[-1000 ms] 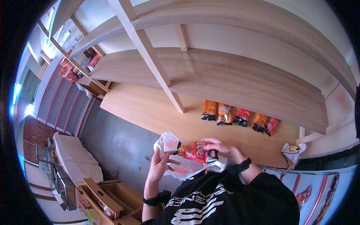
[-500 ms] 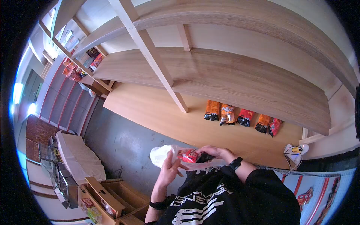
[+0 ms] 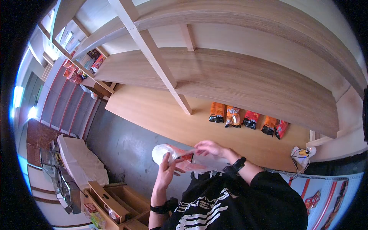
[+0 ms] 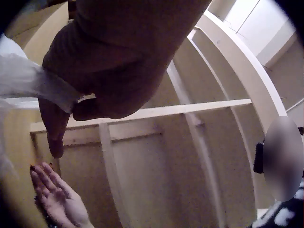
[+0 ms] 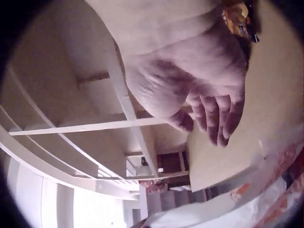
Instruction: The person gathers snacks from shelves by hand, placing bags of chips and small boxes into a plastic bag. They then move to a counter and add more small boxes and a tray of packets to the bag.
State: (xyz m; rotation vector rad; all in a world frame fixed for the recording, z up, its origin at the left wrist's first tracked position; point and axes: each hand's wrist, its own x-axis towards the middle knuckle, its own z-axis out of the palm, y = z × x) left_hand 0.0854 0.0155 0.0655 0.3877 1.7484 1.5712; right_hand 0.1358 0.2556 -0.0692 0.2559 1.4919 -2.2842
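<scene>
In front of the dark shirt, my left hand point(image 3: 165, 171) pinches the edge of a white, semi-transparent plastic bag point(image 3: 203, 163). The left wrist view shows its thumb and fingers on the thin plastic point(image 4: 28, 76). Inside the bag a red snack packet point(image 3: 185, 158) shows through, mostly hidden by the plastic. Above the bag's right part hovers my right hand point(image 3: 211, 148). Its fingers are extended and hold nothing, as the right wrist view of the palm point(image 5: 190, 80) confirms. Red print marks the bag point(image 5: 237, 204) below that hand.
Several orange and red snack packets point(image 3: 232, 117) stand in a row on the lower wooden shelf point(image 3: 149, 111), under another shelf point(image 3: 245, 80). A slanted wooden post point(image 3: 157, 63) crosses in front. Cables and a white plug unit point(image 3: 301, 155) lie at right; an open cardboard box point(image 3: 126, 197) sits lower left.
The red packet has gone down into the plastic bag, and my right hand has let go of it and lifted away. The left hand keeps its hold on the bag.
</scene>
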